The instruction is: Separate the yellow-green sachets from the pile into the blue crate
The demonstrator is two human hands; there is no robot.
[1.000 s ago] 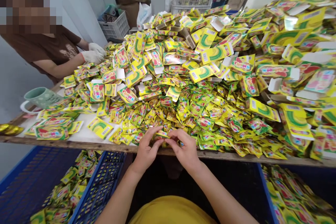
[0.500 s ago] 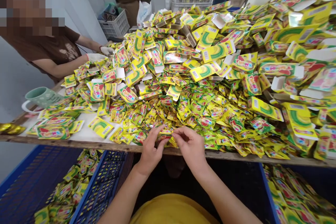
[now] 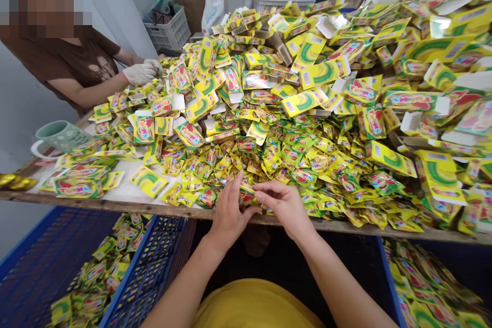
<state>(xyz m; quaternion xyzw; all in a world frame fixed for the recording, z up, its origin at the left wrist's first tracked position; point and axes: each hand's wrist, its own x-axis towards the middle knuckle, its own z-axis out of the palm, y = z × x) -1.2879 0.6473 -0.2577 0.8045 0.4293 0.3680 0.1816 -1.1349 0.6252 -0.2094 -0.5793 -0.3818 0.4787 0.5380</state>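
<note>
A flat yellow thin-card carton with a green swirl and barcode (image 3: 149,181) lies on the tabletop, well apart from the hands. The bare left hand (image 3: 229,211) has its fingers straight, side by side, behind a small yellow, red and green printed packet (image 3: 247,194), its thumb in front. The packet sits between the hands, just above the raw wooden table edge (image 3: 161,208); card or foil, I cannot tell. The left is best kept as a light backstop, since firm squeezing could crease it. The bare right hand (image 3: 285,208) pinches the right end between thumb and forefinger; small, straight fingertip movements should suit it.
</note>
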